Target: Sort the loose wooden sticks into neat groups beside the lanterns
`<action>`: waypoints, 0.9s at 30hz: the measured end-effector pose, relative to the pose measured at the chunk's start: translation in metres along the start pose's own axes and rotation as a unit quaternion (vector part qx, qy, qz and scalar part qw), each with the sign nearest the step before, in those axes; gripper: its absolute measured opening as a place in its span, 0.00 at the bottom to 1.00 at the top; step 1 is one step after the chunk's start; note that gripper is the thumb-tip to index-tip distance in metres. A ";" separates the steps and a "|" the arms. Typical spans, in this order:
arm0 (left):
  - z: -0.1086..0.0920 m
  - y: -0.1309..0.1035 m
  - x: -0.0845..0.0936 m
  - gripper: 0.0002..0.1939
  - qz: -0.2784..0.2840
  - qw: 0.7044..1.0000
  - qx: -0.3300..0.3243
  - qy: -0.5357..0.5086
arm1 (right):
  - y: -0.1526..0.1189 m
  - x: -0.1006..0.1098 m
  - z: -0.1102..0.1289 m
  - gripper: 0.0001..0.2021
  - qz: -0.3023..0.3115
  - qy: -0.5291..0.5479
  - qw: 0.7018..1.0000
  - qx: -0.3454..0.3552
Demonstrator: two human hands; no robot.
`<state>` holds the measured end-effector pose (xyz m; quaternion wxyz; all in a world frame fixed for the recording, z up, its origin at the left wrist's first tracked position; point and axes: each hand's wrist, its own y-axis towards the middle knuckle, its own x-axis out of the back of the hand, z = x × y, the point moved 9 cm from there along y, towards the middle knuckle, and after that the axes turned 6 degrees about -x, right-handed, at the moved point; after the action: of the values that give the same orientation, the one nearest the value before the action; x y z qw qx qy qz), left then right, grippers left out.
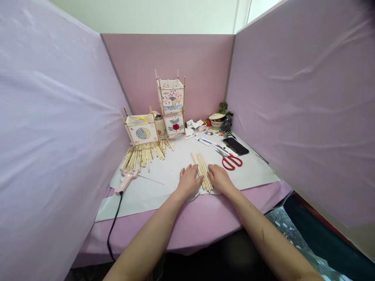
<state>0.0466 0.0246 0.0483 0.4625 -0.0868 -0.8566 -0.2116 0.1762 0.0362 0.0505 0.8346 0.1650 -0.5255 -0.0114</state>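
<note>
Several thin wooden sticks (204,168) lie side by side on a white sheet of paper (164,195), pointing away from me and leaning slightly left. My left hand (189,181) rests flat at their left side, fingers stretched out and thumb against the lower part of the leftmost stick. On the opposite side, my right hand (219,178) lies palm down, its fingertips at the edge of the row. Both hands are open, and neither grips a stick. Red-handled scissors (230,160) lie beyond my right hand.
Left are a pink glue gun (128,180) with a black cord and a pile of sticks (143,154). Paper lanterns on stick frames, one low (143,132) and one tall (172,97), stand behind. Pens (213,144) and a phone (236,146) lie right; fabric-covered panels (293,97) enclose the table.
</note>
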 end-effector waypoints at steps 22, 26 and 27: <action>0.001 -0.001 0.001 0.23 0.032 0.999 0.014 -0.021 | -0.028 -0.010 0.021 0.34 0.128 0.048 0.979 0.148; 0.002 -0.001 0.001 0.23 0.022 0.999 0.001 -0.031 | -0.024 -0.010 0.024 0.36 0.120 0.032 0.981 0.152; 0.003 -0.001 0.001 0.23 0.012 0.999 0.000 -0.042 | -0.023 -0.008 0.025 0.37 0.115 0.031 0.981 0.152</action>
<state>0.0434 0.0253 0.0475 0.4285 -0.1061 -0.8742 -0.2023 0.1540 0.0095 0.0466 0.8113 0.2288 -0.5105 0.1698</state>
